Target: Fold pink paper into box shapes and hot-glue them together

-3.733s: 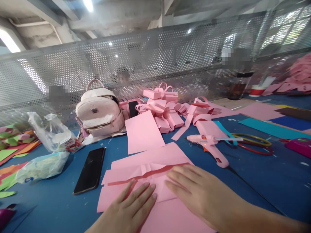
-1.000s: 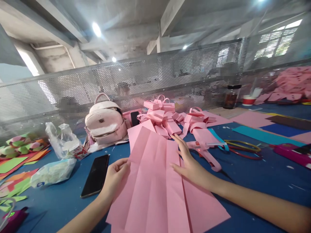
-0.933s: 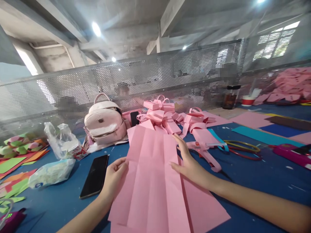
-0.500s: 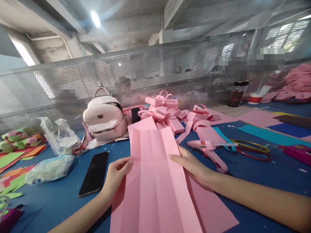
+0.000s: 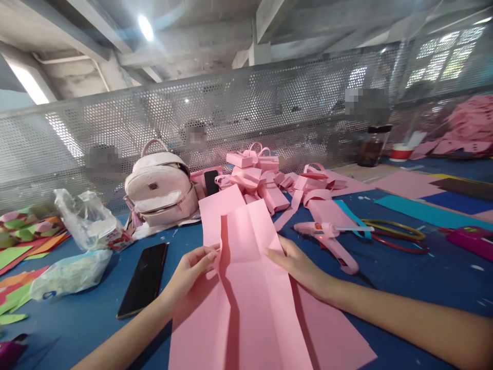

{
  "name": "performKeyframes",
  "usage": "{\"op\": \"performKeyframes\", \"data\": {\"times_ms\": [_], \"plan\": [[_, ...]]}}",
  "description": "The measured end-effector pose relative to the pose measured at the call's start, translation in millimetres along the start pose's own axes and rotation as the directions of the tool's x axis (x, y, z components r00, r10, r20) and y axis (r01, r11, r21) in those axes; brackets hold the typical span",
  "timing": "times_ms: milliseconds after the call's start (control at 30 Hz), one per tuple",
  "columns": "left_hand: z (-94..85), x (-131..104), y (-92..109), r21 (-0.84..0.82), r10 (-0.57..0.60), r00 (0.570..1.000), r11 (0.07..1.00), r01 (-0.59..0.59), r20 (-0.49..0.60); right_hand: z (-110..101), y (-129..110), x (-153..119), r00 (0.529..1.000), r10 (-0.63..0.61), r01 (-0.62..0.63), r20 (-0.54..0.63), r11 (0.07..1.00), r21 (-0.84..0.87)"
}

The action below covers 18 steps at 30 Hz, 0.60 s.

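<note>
I hold a long creased pink paper sheet (image 5: 246, 267) above the blue table (image 5: 404, 277). My left hand (image 5: 190, 270) pinches its left edge, where a lengthwise fold bends inward. My right hand (image 5: 296, 264) grips its right edge, fingers under the sheet and thumb on top. More pink sheets (image 5: 331, 336) lie flat on the table beneath the held one.
A black phone (image 5: 143, 278) lies left of my left hand. A pink glue gun (image 5: 331, 239) and coloured hoops (image 5: 396, 234) sit to the right. Behind are a pale backpack (image 5: 162, 189), folded pink boxes (image 5: 258, 177), plastic bags (image 5: 82, 221), and a perforated metal screen (image 5: 246, 118).
Earlier both hands pressed folded paper flat on the table. The sheet was then lifted and opened out; now its left strip is being folded inward along a crease.
</note>
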<state>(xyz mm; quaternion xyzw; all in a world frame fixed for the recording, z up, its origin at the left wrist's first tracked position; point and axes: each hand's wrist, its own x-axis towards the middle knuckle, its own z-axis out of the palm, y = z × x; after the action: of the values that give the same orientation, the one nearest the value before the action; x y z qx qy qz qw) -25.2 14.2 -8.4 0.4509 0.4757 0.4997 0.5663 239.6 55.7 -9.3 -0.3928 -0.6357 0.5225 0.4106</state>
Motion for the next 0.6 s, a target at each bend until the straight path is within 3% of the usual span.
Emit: {"op": "performKeyframes", "data": {"times_ms": [233, 600], "plan": [[4.5, -7, -12, -0.092, 0.027, 0.999, 0.996, -0.022, 0.046, 2, 1, -11, 0.999, -0.038, 0.037, -0.01, 0.995, -0.089], [12.8, -21, -16, -0.165, -0.067, 0.99, 0.983, 0.087, 0.121, 7, -12, -19, 0.994, -0.086, 0.093, 0.061, 0.988, -0.124]]}}
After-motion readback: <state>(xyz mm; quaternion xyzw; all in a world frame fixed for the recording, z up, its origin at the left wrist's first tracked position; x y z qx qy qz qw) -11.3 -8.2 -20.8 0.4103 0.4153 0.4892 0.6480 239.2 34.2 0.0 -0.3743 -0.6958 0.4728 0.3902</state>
